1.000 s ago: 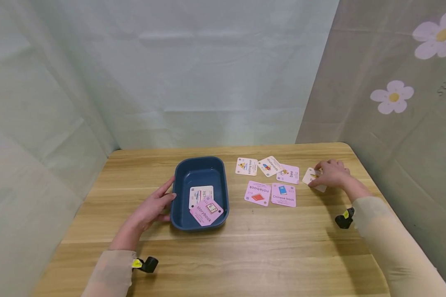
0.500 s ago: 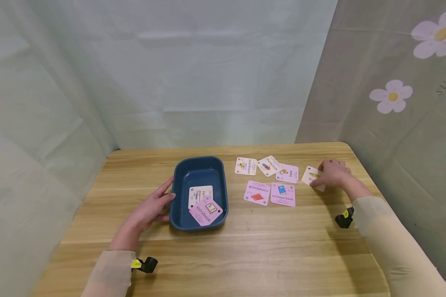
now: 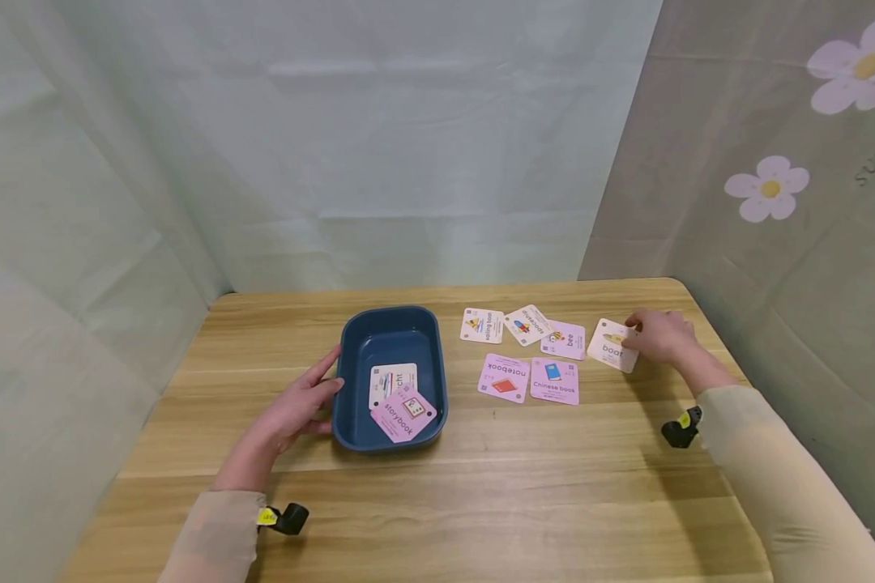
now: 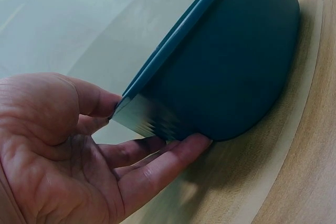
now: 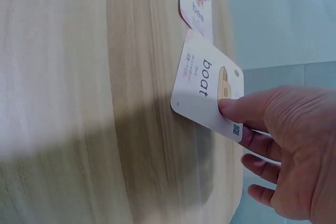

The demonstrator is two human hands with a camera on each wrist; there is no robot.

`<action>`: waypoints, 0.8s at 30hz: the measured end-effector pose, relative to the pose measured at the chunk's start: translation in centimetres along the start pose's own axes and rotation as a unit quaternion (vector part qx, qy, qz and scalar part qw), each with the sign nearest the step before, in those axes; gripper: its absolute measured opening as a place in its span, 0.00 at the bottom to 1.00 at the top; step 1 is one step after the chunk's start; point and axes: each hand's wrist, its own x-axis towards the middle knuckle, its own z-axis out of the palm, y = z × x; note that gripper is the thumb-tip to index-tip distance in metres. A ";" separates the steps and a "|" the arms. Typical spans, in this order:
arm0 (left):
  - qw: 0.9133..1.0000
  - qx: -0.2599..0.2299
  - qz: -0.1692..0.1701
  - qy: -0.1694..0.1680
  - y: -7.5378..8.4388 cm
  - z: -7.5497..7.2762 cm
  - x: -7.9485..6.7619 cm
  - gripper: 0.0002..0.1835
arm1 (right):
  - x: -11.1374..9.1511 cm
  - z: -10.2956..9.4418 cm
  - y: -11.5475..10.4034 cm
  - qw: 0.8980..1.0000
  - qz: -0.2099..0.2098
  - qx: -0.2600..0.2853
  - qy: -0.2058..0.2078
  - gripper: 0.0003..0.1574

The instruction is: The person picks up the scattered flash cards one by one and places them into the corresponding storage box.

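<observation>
The boat card (image 3: 609,348) was in the grip of the right hand (image 3: 663,334), pinched at one edge, with the thumb on its printed face and fingers behind. It was well to the right of the blue tray (image 3: 390,348), the farthest of the cards from it; whether its lower edge met the worktop (image 3: 525,486) could not be told. The left hand (image 3: 302,405) was at the tray's left side, its grip holding the wall, the thumb at the rim and other fingertips against the outside. Inside the tray, in its near half, the storybook card (image 3: 404,417) lay slantwise over part of a white card (image 3: 390,380) whose visible letters read "cht".

Just right of the tray, level with its far end, lay the sailing boat card (image 3: 481,325). Beyond that, farther from the tray, came the spaceship card (image 3: 528,325), whose corner lay over the bee card (image 3: 569,342). Level with the tray's middle, to its right, were the notebook card (image 3: 504,377) and, farther from the tray, the Chinese book card (image 3: 554,380), close beside it.
</observation>
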 end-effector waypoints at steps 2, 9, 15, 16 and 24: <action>1.000 -0.001 0.002 -0.001 0.0 0.0 0.0 0.36 | -0.1 -0.3 0.0 1.000 -0.002 -0.008 0.006 0.28; 1.000 0.000 0.003 -0.002 0.1 0.0 0.0 0.36 | -0.2 -1.0 0.3 1.000 -0.007 0.003 0.008 0.24; 1.000 -0.003 0.003 -0.002 0.0 0.0 0.0 0.36 | -0.6 -1.7 0.3 1.000 -0.016 0.017 0.001 0.23; 1.000 -0.004 0.003 -0.002 0.0 0.0 0.0 0.36 | -0.7 -1.9 0.3 1.000 -0.019 0.021 -0.001 0.23; 1.000 -0.001 0.001 0.000 0.0 0.0 0.0 0.36 | -1.0 -2.6 0.2 0.998 -0.016 0.060 -0.014 0.22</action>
